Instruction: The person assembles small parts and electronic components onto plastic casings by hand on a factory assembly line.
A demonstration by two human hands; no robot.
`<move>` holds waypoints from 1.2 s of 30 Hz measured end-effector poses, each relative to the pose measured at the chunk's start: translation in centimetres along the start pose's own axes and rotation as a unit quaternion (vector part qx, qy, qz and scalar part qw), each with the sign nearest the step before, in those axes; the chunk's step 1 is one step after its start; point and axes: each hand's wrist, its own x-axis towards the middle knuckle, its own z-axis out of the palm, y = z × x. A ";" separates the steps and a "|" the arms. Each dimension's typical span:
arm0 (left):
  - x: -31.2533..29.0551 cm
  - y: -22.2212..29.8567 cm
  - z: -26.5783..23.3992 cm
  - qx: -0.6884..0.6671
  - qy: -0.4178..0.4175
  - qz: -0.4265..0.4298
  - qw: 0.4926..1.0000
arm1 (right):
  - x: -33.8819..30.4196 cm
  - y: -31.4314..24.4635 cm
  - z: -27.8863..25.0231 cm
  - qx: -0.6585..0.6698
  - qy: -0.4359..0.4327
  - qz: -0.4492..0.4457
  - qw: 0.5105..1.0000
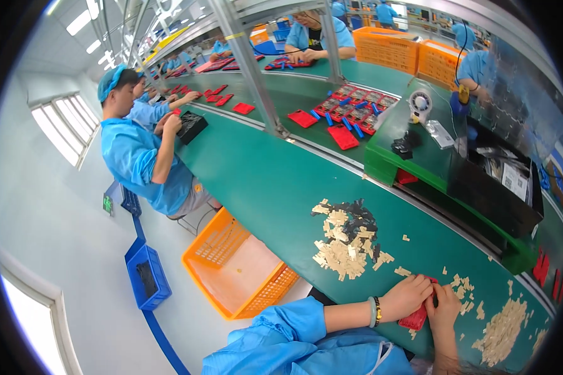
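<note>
Both my left hand [408, 296] and right hand [444, 310] clasp a red tray [414, 319] on the green table [275, 187], beige chips [347, 250] nearby.

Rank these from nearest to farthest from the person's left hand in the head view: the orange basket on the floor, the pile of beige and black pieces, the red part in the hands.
1. red part, held under the left hand.
2. pile of beige and black pieces, up-left on the green bench.
3. orange basket, left, on the floor.
</note>
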 end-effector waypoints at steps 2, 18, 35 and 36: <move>0.2 0.2 0.2 0.012 -0.012 -0.005 1.000 | -0.4 0.3 0.1 -0.008 -0.011 -0.004 1.000; 1.2 -0.1 -0.9 -0.025 0.019 0.038 0.999 | -5.4 -2.7 -4.5 0.016 -0.032 -0.064 0.997; 3.4 2.9 -1.9 0.196 -0.132 0.022 0.971 | -34.4 33.6 -42.2 -0.544 -0.046 0.618 0.566; 3.2 3.2 -2.2 0.214 -0.157 -0.026 0.964 | -31.5 34.4 -42.6 -0.537 -0.005 0.605 0.588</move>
